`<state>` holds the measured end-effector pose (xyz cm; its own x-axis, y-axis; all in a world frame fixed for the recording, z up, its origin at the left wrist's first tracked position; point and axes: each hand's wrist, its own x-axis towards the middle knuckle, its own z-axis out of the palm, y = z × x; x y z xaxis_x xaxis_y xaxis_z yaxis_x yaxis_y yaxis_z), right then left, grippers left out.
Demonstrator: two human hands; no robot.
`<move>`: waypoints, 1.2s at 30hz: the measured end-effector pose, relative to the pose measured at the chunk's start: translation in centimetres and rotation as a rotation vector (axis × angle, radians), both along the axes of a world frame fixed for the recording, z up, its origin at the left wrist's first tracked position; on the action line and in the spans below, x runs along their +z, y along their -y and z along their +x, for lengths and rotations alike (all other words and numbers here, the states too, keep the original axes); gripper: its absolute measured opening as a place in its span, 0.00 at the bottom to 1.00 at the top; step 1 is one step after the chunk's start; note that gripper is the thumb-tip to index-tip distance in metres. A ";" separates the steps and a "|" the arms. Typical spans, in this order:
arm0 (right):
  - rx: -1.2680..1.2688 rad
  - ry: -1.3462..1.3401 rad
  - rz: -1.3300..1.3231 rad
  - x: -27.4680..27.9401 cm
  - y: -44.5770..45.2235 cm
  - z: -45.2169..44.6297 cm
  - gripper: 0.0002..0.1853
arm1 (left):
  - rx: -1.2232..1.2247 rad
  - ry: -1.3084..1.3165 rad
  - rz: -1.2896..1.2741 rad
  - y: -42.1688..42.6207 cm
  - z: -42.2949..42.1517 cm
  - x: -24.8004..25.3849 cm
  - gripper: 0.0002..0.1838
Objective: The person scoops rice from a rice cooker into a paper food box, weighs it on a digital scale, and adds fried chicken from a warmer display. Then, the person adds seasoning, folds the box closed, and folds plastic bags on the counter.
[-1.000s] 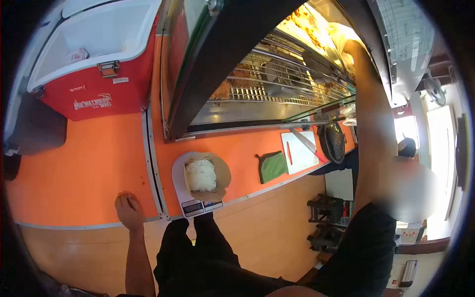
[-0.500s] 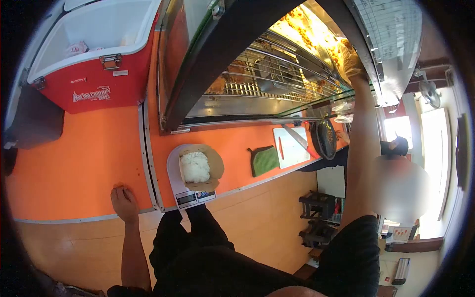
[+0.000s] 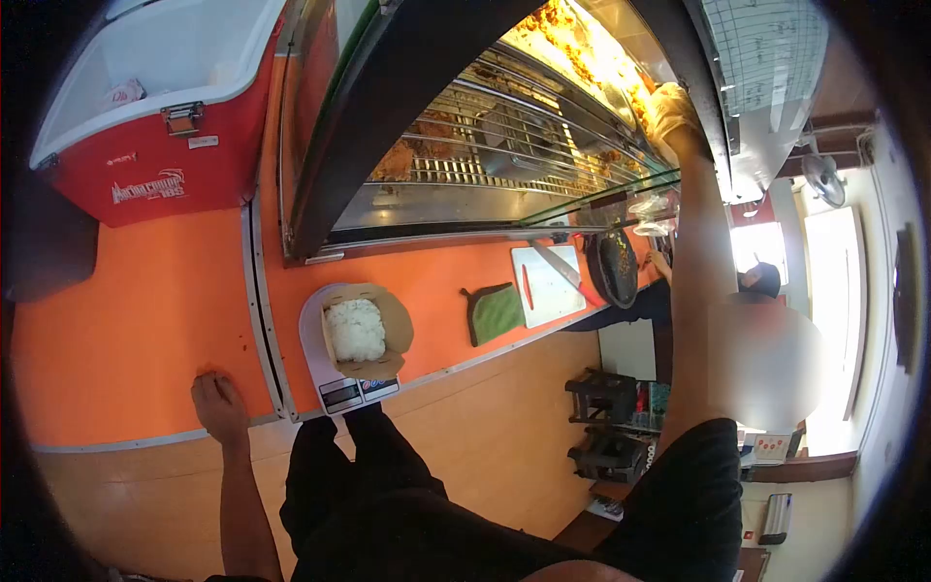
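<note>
My right hand [image 3: 669, 114], in a clear plastic glove, reaches into the lit food warmer [image 3: 339, 209] beside the fried food [image 3: 582, 44] on its bright upper shelf. Its fingertips are hidden, so any hold cannot be made out. My left hand [image 3: 221, 405] rests with curled fingers on the front edge of the orange counter [image 3: 145, 320]; nothing shows in it. Between my hands, an open cardboard box [image 3: 393, 325] holds white rice [image 3: 355, 330]. The box stands on a white kitchen scale [image 3: 325, 373].
A green cloth mitt [image 3: 497, 313] lies near a white cutting board [image 3: 555, 301] with a large knife [image 3: 562, 272]. Beyond is a black pan [image 3: 613, 270]. A red cooler [image 3: 155, 160] stands open at the left. Another person [image 3: 766, 359] is at the far right.
The whole view has shifted a little, so the counter items appear further left. My right hand stays in the warmer, and my left hand still rests on the counter edge.
</note>
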<state>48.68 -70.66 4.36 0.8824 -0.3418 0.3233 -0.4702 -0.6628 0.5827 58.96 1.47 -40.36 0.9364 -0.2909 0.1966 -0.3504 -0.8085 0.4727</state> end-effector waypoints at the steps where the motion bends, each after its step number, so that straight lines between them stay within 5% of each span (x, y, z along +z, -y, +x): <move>1: -0.023 -0.048 0.009 0.4 -2.4 1.0 0.16 | -0.008 0.003 -0.001 0.0 0.1 0.3 0.12; 5: -0.152 -0.369 -0.094 0.4 -6.1 3.3 0.16 | -0.005 -0.046 -0.003 -0.1 0.1 -0.1 0.12; 11: -0.334 -0.535 0.092 0.8 1.3 3.3 0.18 | -0.011 0.059 -0.010 0.2 0.0 0.2 0.12; 12: -0.214 -0.182 -0.151 -0.6 4.7 1.9 0.18 | -0.010 0.061 -0.007 0.1 0.1 0.1 0.12; 15: -0.181 -0.292 -0.985 -2.2 -3.1 1.4 0.23 | 0.028 -0.010 0.013 -0.3 0.0 -0.5 0.10; 16: -0.084 0.093 -0.470 -1.7 -5.9 1.6 0.25 | 0.019 0.000 -0.005 -0.1 0.0 -0.3 0.10; 17: -0.063 0.246 -0.254 -1.7 -7.8 1.5 0.25 | 0.006 0.009 -0.022 -0.1 -0.1 -0.1 0.10; 26: -0.368 0.360 0.369 -3.4 -14.2 -0.7 0.31 | 0.005 0.023 -0.021 0.0 0.0 0.2 0.09; 28: -0.406 0.450 0.335 -3.9 -16.6 -1.1 0.32 | -0.023 0.100 -0.057 0.1 0.0 0.1 0.08; 30: -0.231 0.695 -0.054 -5.8 -19.1 -0.9 0.32 | -0.025 0.119 -0.071 0.5 0.2 0.7 0.07; 31: -0.114 0.588 -0.261 -6.6 -17.3 -2.0 0.29 | -0.015 0.100 -0.071 0.7 0.1 1.5 0.08; 34: -0.191 0.902 0.438 -5.7 -31.3 -0.5 0.23 | 0.010 0.165 -0.048 0.7 0.1 1.1 0.08; 35: 0.063 0.749 0.451 -9.3 -28.2 -3.1 0.20 | 0.013 0.161 -0.042 0.4 0.1 1.1 0.08; 36: 0.137 0.839 0.987 -10.2 -31.8 -3.0 0.17 | 0.011 0.172 -0.051 0.4 0.2 1.2 0.08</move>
<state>45.69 -38.82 -5.79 0.5815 -0.6743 0.4552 -0.3456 -0.7113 -0.6121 59.16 1.07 -39.17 0.8906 -0.2668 0.3684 -0.4213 -0.7892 0.4469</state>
